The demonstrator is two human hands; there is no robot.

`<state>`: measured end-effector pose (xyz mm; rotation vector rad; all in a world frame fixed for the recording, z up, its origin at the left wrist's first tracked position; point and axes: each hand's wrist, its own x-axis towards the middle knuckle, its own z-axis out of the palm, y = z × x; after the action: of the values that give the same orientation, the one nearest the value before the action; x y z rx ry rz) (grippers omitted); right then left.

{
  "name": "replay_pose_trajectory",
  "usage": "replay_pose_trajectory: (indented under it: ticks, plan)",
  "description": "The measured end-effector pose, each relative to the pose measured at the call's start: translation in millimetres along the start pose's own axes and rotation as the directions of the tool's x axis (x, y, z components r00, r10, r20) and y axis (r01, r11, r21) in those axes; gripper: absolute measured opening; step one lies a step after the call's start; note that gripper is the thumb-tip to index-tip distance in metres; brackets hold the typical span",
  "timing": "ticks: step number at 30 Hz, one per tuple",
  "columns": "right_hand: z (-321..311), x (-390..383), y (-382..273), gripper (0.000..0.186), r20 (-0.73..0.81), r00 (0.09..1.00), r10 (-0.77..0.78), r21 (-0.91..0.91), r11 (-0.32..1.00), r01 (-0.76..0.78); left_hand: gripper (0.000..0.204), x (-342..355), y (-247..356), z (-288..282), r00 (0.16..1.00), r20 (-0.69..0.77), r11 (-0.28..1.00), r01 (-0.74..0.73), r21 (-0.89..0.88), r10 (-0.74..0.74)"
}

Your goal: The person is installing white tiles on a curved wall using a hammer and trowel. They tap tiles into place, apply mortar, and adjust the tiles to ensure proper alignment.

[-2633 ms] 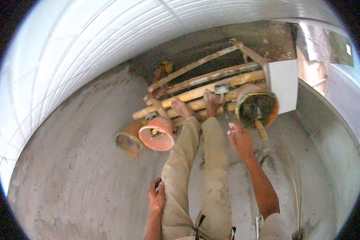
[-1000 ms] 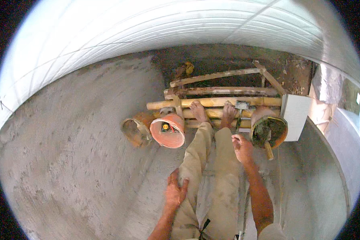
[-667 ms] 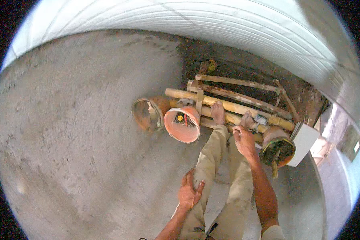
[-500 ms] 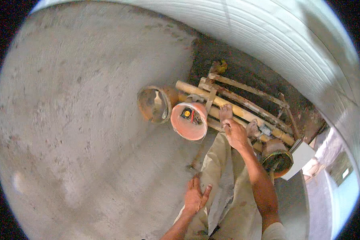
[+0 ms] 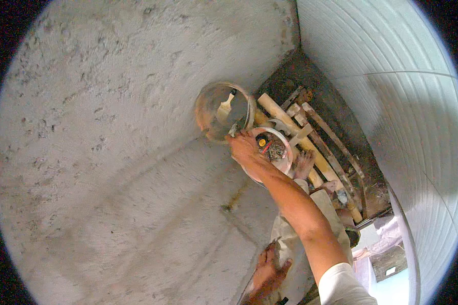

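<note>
Brown bucket, head view: located at 12 o'clock, just above the centre. A pale brush-like tool lies inside it, slanted, with its black tip toward 1 o'clock.

Right hand: positioned near the centre, at the 5 to 6 o'clock part of the brown bucket's rim. Its fingers are bent together, with the tips beside a small grey piece; whether they grip this piece or the rim cannot be told. The forearm enters from 5 o'clock, below a white sleeve.

Left hand: placed between 5 and 6 o'clock, against a beige trouser leg. Its fingers are loosely spread, the thumb stands apart, and it holds nothing.

Pale-rimmed bucket: located at 3 o'clock, just beside the right hand, which covers part of its rim. Contents: a round yellow-and-black item, a red item and small, indistinct pieces.

Bamboo poles: run from about 1 o'clock to 4 o'clock, beyond both buckets. Two bare feet are at the poles, toward 3 o'clock. A dark bucket, partly hidden, is at 4 o'clock. Corrugated sheeting bounds the area between 2 and 3 o'clock.
</note>
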<state>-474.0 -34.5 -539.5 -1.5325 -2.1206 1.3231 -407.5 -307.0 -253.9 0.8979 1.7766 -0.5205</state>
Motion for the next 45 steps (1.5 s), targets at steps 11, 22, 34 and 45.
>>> replay_pose_trajectory:
  ticks: [11, 22, 34, 45]
  plan:
    - [73, 63, 6, 0.037, 0.254, 0.965, 0.065, -0.374, 0.927, 0.036, 0.072, 0, 18, -7, 0.974, -0.189, 0.955, -0.167, -0.244, 0.122]
    - [-35, 24, -46, 0.034, -0.026, 0.959, 0.281, 0.024, 0.959, -0.281, 0.076, 1, 4, 15, 0.983, -0.159, 0.975, -0.125, -0.183, 0.096]
    - [-101, -184, 42, 0.032, -0.192, 0.857, 0.477, 0.649, 0.717, -0.254, 0.065, -7, 20, 10, 0.956, -0.16, 0.966, -0.227, 0.121, 0.244]
    - [-80, -462, 102, 0.035, -0.123, 0.334, 0.934, 0.853, 0.272, -0.446, 0.064, -3, 31, -9, 0.919, -0.058, 0.872, -0.349, 0.343, 0.39]
